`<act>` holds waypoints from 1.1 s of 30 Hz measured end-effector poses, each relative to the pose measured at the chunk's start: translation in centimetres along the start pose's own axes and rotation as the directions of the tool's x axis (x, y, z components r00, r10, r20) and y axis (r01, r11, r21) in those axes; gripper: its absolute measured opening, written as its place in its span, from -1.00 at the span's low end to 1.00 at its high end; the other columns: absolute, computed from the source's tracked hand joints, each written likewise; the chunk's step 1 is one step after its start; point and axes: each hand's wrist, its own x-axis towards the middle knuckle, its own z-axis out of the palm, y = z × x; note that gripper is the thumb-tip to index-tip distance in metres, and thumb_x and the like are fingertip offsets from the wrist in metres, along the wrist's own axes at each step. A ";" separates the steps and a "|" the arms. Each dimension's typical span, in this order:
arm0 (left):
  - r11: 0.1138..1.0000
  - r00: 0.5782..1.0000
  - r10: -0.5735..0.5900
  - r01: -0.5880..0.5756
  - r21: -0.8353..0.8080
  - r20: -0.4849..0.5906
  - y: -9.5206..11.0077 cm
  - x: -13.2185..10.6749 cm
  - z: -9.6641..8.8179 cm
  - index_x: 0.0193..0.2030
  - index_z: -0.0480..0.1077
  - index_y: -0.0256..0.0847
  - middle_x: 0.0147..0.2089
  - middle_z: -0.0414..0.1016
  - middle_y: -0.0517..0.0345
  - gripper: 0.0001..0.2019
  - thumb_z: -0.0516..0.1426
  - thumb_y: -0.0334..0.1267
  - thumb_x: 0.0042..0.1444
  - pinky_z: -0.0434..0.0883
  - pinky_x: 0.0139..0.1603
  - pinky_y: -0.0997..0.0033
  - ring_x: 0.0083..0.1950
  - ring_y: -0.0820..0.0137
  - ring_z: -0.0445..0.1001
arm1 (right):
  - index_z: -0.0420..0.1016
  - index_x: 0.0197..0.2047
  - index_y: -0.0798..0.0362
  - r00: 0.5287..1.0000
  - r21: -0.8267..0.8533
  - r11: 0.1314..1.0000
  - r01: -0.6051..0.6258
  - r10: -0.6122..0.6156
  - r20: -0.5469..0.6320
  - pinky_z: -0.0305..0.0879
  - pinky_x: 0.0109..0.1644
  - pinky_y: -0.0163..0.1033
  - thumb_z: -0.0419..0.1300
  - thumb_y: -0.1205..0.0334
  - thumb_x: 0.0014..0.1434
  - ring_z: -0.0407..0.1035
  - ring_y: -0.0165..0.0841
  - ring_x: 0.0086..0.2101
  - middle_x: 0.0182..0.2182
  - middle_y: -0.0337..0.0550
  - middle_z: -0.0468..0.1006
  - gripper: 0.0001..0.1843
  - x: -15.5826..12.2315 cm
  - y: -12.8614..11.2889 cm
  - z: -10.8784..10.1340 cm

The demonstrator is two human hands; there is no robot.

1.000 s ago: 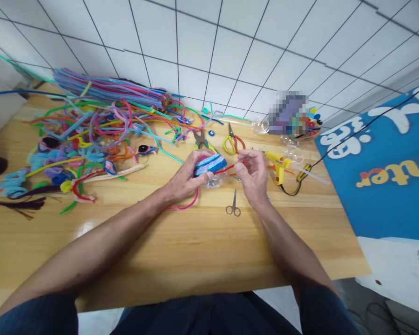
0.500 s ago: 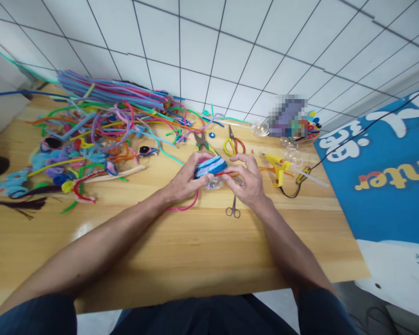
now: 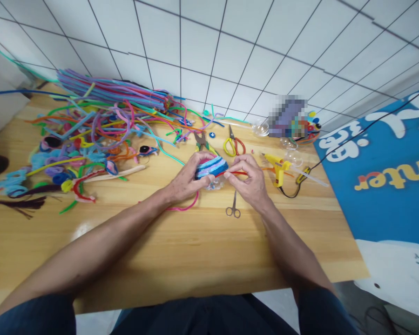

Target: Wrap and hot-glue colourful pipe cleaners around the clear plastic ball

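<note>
Going by the head view, the only view here, the 2 bare hands meet over the middle of the wooden table [image 3: 181, 260]. The left hand [image 3: 188, 179] is curled around a striped piece [image 3: 209, 167] in blues and lilac, thumb along its near edge and fingers over the far side. The right hand [image 3: 248, 180] is just beside it, thumb and forefinger pinching a fuzzy red strip [image 3: 220, 175] that runs along the near lower edge of the stripes. Something clear and plastic [image 3: 215, 184] shows below; whether the striped piece rests on it, I can't tell.

To my eye, the step in hand is lining up the red strip as another band against the blue edge. The next move calls for a steady left grip and light tension from the right, so that the strip sits close along the curve without a gap. I can't see whether glue already holds its end.

Nearby, small metal scissors [image 3: 233, 207] lie on the near side of the right hand, pliers [image 3: 200, 138] and yellow-and-red-handled scissors [image 3: 233, 143] on the far side. A yellow glue gun [image 3: 279, 168] lies to the right, and a tangled heap of coloured strips [image 3: 101, 123] spreads at the left.
</note>
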 end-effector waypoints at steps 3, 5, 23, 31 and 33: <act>1.000 1.000 -0.005 0.005 0.005 0.000 0.2 0.0 0.0 0.40 0.27 -0.09 0.42 0.41 -0.16 -0.48 0.25 0.04 0.45 0.41 0.51 -0.09 0.45 0.05 0.43 | 0.64 -0.29 -0.10 0.999 -0.031 1.000 -0.007 0.006 -0.032 0.51 -0.02 0.00 0.40 0.23 0.30 0.50 -0.20 -0.16 -0.21 -0.17 0.57 -0.91 -0.2 -0.1 0.3; 1.000 1.000 -0.007 0.007 0.006 0.000 0.2 0.0 0.0 0.40 0.27 -0.09 0.43 0.41 -0.16 -0.49 0.25 0.03 0.45 0.40 0.51 -0.09 0.45 0.05 0.43 | 0.63 -0.30 -0.09 0.999 -0.038 0.999 -0.013 0.011 -0.034 0.50 -0.03 -0.01 0.40 0.25 0.29 0.49 -0.20 -0.17 -0.22 -0.17 0.56 -0.90 -0.2 -0.2 0.4; 0.999 1.000 0.028 -0.028 0.015 0.011 -0.4 -0.2 -0.1 0.42 0.26 -0.07 0.44 0.39 -0.17 -0.48 0.25 -0.01 0.45 0.41 0.51 -0.15 0.48 0.01 0.42 | 0.56 -0.40 -0.07 0.947 0.251 0.914 -0.320 0.304 0.102 0.36 -0.01 -0.08 0.42 0.21 0.15 0.46 -0.27 -0.25 -0.35 -0.26 0.58 -0.85 0.2 0.3 0.3; 0.999 0.998 0.051 -0.052 0.017 0.026 -0.8 -0.1 -0.4 0.41 0.28 -0.08 0.46 0.40 -0.16 -0.52 0.13 0.11 0.53 0.37 0.54 -0.14 0.50 0.04 0.41 | 0.55 -0.42 -0.07 0.913 0.307 0.860 -0.408 0.386 0.134 0.38 -0.04 -0.11 0.43 0.17 0.11 0.45 -0.28 -0.27 -0.37 -0.28 0.57 -0.84 0.2 0.5 0.4; 0.997 0.998 0.054 -0.055 0.045 0.031 -0.8 -0.1 -0.2 0.44 0.26 -0.08 0.47 0.39 -0.18 -0.43 0.20 0.14 0.47 0.38 0.54 -0.16 0.51 0.00 0.40 | 0.56 -0.43 -0.06 0.904 0.328 0.842 -0.428 0.408 0.131 0.40 0.00 -0.10 0.44 0.17 0.09 0.48 -0.27 -0.22 -0.29 -0.25 0.59 -0.84 0.2 0.7 0.5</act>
